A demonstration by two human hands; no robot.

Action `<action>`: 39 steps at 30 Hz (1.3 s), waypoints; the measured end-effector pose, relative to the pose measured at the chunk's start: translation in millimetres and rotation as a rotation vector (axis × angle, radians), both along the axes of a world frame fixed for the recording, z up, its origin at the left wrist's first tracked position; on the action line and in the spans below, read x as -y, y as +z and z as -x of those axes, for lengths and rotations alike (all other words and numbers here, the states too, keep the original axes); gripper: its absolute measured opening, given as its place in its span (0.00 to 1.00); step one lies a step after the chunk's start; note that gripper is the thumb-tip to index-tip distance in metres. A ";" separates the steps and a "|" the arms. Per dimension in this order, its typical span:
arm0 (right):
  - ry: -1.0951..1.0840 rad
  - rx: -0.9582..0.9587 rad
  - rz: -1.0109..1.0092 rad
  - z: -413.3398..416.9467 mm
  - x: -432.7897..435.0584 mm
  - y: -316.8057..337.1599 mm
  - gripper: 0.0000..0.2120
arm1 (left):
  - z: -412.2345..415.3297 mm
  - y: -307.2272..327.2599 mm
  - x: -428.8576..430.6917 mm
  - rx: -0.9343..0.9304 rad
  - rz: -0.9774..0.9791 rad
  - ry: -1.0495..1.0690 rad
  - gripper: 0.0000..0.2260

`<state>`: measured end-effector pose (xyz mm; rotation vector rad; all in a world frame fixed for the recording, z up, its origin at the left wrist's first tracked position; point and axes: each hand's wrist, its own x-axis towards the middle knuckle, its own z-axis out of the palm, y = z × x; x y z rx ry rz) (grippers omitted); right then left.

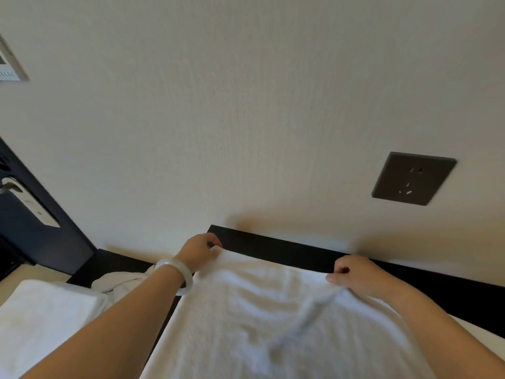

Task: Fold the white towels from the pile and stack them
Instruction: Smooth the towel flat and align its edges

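— Both forearms [114,324] filled the bottom of the view, with the towel [246,318] spread between them. What were the hands doing?

— Each had hold of it. The left hand [200,251] pinched the far left corner, fingers curled on the cloth. The right hand [352,274] pinched the far edge further right in the same way.

— And where did the towel lie?

— On the dark table [287,253], with its far edge just short of the wall [246,119]. A bare strip of table showed beyond it. The cloth was rumpled, and a raised crease ran from the right hand back toward the camera.

— Anything on the wrists?

— One pale bangle [177,274] sat on the left wrist.

— Other towels?

— A folded towel [41,318] lay flat, well to the left. I couldn't tell whether it was one or several. Between it and the left arm sat a crumpled towel [117,283], partly hidden by that arm.

— Behind all that?

— The wall was cream, with a dark socket [412,178] up on the right, well apart from the hands. A silver handle [27,201] sat on a dark door [41,242] at the left. A panel [8,64] was cut off by the top left edge.
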<state>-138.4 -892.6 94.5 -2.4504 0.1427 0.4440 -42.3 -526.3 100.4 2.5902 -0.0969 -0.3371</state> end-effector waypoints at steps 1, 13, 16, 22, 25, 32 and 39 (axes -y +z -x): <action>0.034 -0.027 0.010 -0.9 1.9 3.3 0.19 | -1.8 1.0 -2.0 -0.009 -0.017 -0.027 0.07; 0.398 -0.134 0.013 -14.1 -4.8 32.5 0.12 | -13.5 45.0 -10.3 0.039 -0.080 -0.435 0.11; 0.410 -0.118 -0.063 -16.4 -10.0 29.6 0.11 | -18.9 57.4 -15.4 0.083 -0.036 -0.443 0.14; 0.323 -0.193 -0.103 -16.6 -7.3 33.0 0.18 | -23.9 64.9 -28.6 0.101 -0.027 -0.430 0.11; 0.084 0.080 -0.002 -23.5 -1.4 28.3 0.19 | -30.0 61.1 -29.3 0.104 -0.083 -0.369 0.05; -0.066 0.219 0.012 -28.3 -31.5 -3.3 0.14 | -36.1 24.6 -16.2 0.159 -0.251 -0.182 0.08; -0.136 0.508 0.344 3.6 -32.5 -6.2 0.10 | -6.5 -9.9 -28.4 0.228 -0.021 -0.002 0.04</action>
